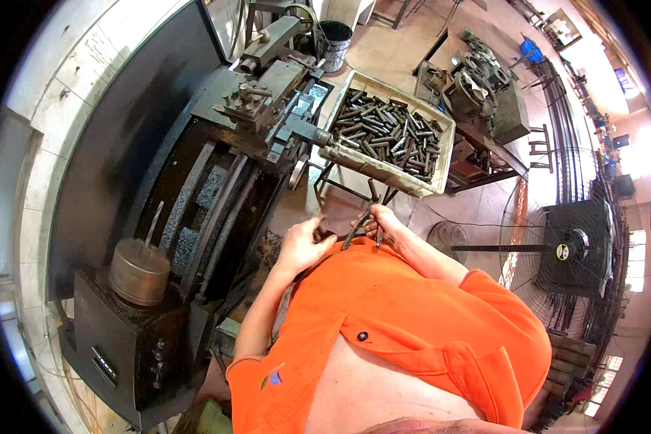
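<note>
The orange shirt (405,304) lies closest, its front spread below both hands. Just beyond its hem, the right hand (385,223) is closed around dark rods (357,230), which sit in front of the belly, near the shirt. They cross at an angle. One stretch slants, its lower end pointing back toward the body and to the left; another piece stands out beyond the fingers, its long axis running nearly straight away from the body and its far end aimed at the tray. Whether these are separate pieces behind the fingers cannot be told.

The left hand (302,244) is just to the left, fingers bent inward near the shirt; I cannot tell whether it grips anything.

On the left stands a dark lathe (217,195). Its round chuck (140,273) has a blurred outline, and a thin bright rod (154,223) projects from it, pointing up and slightly right.

Ahead of the hands, a cream tray (394,181) is filled with short metal pieces (390,130) lying in many directions. Farther off are a bucket (334,52), a counter (503,158) bearing dark machine parts (474,87), and, to the right, a large caged fan (571,249). A blue bin (532,50) lies beyond.
</note>
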Demonstrator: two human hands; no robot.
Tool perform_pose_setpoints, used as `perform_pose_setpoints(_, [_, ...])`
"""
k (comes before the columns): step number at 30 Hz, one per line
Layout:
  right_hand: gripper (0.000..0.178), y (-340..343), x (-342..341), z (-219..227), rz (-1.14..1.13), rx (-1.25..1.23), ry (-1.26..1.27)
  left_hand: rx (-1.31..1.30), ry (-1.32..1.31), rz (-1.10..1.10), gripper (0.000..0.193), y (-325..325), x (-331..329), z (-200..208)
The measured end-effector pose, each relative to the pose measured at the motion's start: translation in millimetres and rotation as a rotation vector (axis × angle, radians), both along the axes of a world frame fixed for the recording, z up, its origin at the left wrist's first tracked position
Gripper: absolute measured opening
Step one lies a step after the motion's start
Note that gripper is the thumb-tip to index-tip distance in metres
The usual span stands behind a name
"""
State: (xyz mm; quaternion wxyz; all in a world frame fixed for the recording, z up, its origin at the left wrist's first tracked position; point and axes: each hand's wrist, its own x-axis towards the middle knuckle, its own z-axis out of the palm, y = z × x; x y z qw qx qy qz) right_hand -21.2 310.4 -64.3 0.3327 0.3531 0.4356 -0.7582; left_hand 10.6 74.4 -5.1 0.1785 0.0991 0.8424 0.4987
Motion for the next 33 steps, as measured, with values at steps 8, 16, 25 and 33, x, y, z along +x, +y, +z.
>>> perform_pose_setpoints(8, [0.023,47.0,-101.0,-40.8,0.26,0.045,0.062,0.152,-0.172,0.532,0.043,-4.8,33.4,-31.0])
perform_pose_setpoints(16, [0.023,65.5,-193.0,-74.4,0.302,-0.142,-0.059,0.23,-0.508,0.904,0.048,49.3,84.6,-19.2])
perform_pose_setpoints(25, [0.019,64.3,-158.2,-80.5,0.506,0.169,0.175,0.37,-0.347,1.217,0.04,49.1,160.7,-21.1])
perform_pose_setpoints(33, [0.039,9.5,-49.7,-71.6,0.844,-0.237,-0.149,0.137,-0.228,1.654,0.042,39.4,358.2,-31.1])
